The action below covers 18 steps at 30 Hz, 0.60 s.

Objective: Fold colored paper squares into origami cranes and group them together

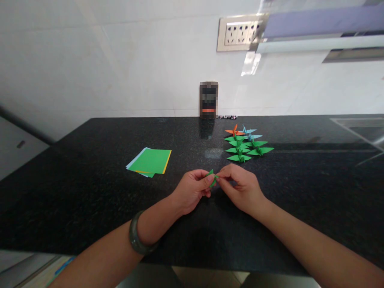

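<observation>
The left hand (192,191) pinched the folded green paper (213,184) above the near middle of the counter (93,196). Its long axis ran near to far; a narrow tip pointed right, gripped between the right hand's (242,189) thumb and finger.

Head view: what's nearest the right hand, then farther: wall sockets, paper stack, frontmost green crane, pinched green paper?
1. Pinched green paper, between the left hand and right hand.
2. Frontmost green crane, just beyond the right hand.
3. Paper stack, over to the left.
4. Wall sockets, high up at the back.
</observation>
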{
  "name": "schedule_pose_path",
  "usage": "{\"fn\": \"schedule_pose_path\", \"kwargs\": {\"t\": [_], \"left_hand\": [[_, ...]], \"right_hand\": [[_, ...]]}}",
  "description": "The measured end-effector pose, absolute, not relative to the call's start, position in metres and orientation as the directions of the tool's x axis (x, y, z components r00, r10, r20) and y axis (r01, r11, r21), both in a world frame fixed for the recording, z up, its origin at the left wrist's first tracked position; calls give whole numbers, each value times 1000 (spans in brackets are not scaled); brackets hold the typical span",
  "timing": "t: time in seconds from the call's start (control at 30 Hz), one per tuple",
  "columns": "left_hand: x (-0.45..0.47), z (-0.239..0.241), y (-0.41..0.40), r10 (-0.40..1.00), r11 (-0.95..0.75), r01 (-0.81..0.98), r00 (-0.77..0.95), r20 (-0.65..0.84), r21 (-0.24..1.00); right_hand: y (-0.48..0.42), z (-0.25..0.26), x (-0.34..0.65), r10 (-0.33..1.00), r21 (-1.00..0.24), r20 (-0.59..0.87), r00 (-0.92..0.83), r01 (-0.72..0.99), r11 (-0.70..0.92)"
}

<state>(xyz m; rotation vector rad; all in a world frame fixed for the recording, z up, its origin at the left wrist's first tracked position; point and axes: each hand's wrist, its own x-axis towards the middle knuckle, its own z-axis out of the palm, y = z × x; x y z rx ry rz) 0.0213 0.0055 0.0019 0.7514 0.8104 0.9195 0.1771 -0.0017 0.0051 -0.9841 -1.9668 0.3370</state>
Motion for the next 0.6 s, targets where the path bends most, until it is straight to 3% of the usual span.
{"fn": "schedule_pose_path", "kwargs": {"t": [0.23,0.6], "left_hand": [[21,2,6,876,440,-421,397,-275,793],[18,1,7,875,447,-465,405,-265,764]], "right_hand": [[-1,7,177,598,-381,714,-365,515,768],[-3,4,178,621,-456,685,-381,440,773]]}}
